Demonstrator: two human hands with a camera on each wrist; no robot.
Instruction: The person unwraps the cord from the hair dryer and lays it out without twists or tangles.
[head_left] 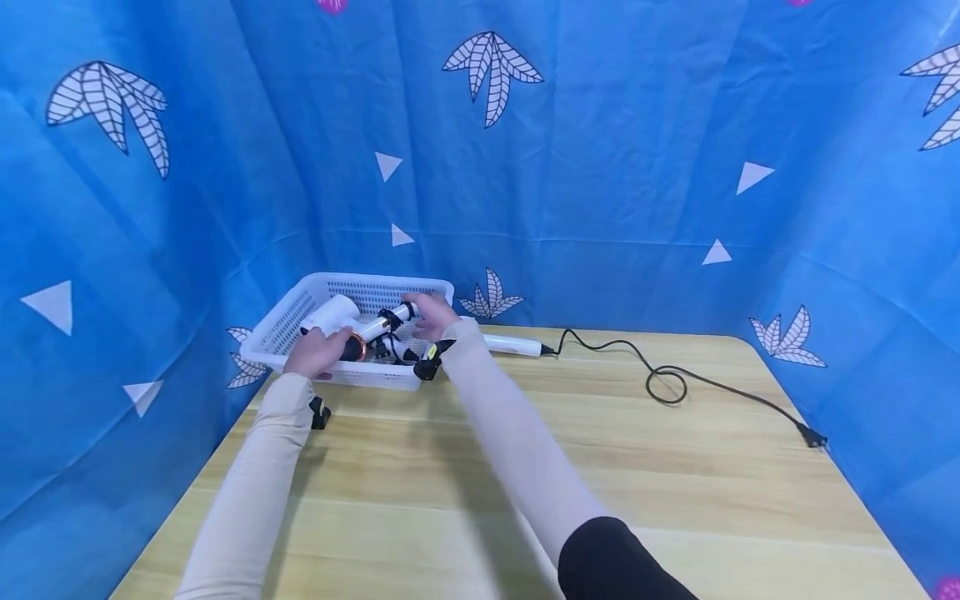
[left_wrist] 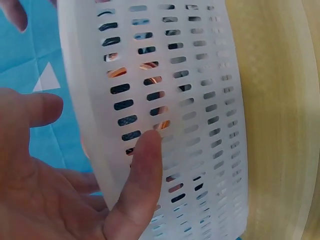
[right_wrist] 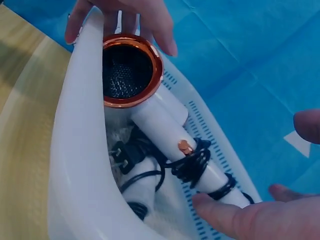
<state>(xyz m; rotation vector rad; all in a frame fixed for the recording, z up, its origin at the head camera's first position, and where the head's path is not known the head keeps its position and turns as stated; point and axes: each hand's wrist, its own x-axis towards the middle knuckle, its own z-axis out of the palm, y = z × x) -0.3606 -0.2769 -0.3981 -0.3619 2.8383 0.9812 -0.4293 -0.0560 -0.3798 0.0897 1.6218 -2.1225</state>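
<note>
A white hair dryer [right_wrist: 160, 122] with a copper-coloured rim lies slanting in a white perforated basket [head_left: 375, 379], its black cord wound around the handle. Beside the nozzle end, my left hand [head_left: 318, 352] straddles the basket's front rim. One digit lies along the outer wall and the others reach inside, loosely spread. At the handle end is my right hand [head_left: 435, 317], its digits apart; one fingertip [right_wrist: 205, 202] appears to touch the handle. Underneath lie another white appliance with a black plug [right_wrist: 125, 155] and a white cylindrical part [head_left: 330, 313].
To the basket's right, a white wand-like appliance [head_left: 517, 344] lies partly behind the right sleeve. Its black cord [head_left: 667, 371] loops across the wooden table [head_left: 675, 500] to a plug [head_left: 812, 436] near the right edge. Blue patterned cloth [head_left: 600, 167] stands behind and at both sides.
</note>
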